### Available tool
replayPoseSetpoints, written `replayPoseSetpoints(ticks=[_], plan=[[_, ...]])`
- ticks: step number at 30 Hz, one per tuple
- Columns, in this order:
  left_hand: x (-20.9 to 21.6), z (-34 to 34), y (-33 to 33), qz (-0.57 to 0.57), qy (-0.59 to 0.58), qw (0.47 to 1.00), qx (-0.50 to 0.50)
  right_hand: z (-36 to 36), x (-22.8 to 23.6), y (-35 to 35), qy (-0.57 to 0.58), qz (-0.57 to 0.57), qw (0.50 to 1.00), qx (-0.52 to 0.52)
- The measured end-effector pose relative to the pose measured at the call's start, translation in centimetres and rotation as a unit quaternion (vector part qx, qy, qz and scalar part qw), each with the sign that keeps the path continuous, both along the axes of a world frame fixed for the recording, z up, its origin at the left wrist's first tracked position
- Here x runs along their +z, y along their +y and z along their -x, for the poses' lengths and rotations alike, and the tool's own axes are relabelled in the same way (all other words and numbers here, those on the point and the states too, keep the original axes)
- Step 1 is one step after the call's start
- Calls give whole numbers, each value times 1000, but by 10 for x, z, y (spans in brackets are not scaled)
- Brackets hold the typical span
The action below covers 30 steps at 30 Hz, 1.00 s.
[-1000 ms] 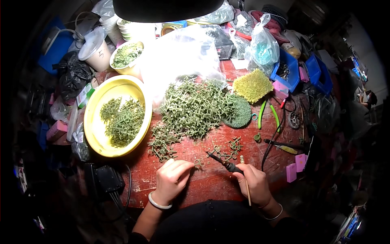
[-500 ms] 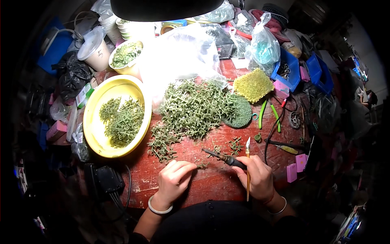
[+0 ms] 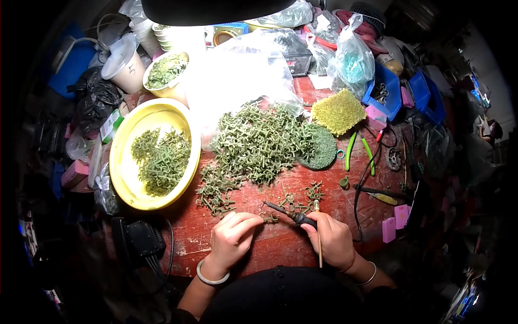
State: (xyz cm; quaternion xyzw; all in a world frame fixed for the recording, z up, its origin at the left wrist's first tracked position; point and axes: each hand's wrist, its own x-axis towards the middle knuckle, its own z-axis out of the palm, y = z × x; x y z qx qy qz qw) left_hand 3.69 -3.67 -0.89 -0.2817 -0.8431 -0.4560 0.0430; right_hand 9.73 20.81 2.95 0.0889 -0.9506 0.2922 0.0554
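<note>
My left hand (image 3: pixel 233 237) is closed in a pinch, low over the table, with a small green piece (image 3: pixel 270 218) at its fingertips. In my right hand (image 3: pixel 333 240) are two tools: a soldering iron (image 3: pixel 294 216) with a black handle, pointing left, and a slim wooden-handled tool (image 3: pixel 320 245) standing nearly upright between the fingers. The iron's thin tip is just beyond the left fingertips, apart from them. Several loose bent green pieces (image 3: pixel 313 190) lie past the right hand. Behind them rises a large pile of such pieces (image 3: pixel 259 143).
Left of the pile, a yellow basin (image 3: pixel 120 183) holds more green pieces. A round green pad (image 3: pixel 324 148) and a yellow textured block (image 3: pixel 339 112) sit at the pile's right. Beyond are green-handled pliers (image 3: pixel 350 151), a black cord (image 3: pixel 356 208) and pink blocks (image 3: pixel 388 229).
My right hand has shifted a little left, bringing the iron's tip left and nearer to me. The slim tool's tip has moved left too. My left hand stays in place.
</note>
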Motion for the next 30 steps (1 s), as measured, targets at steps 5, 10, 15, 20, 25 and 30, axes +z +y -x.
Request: replayPoseSetpoints(ticks=[5, 10, 15, 20, 25, 30], plan=[[-1, 1, 1, 2, -15, 1000, -3, 1, 0, -1, -9, 25, 1000, -17], [-1, 6, -3, -3, -4, 1000, -2, 0, 1, 0, -4, 26, 999, -18], [1, 13, -7, 7, -12, 999, -36, 1, 1, 3, 0, 11, 1000, -7], [2, 19, -8, 17, -4, 998, -57, 2, 1, 5, 6, -2, 1000, 4], [2, 20, -8, 20, -1, 998, -65, 2, 4, 5, 4, -10, 1000, 15], [2, 20, -7, 21, -3, 998, -63, 3, 5, 4, 12, -17, 1000, 23]])
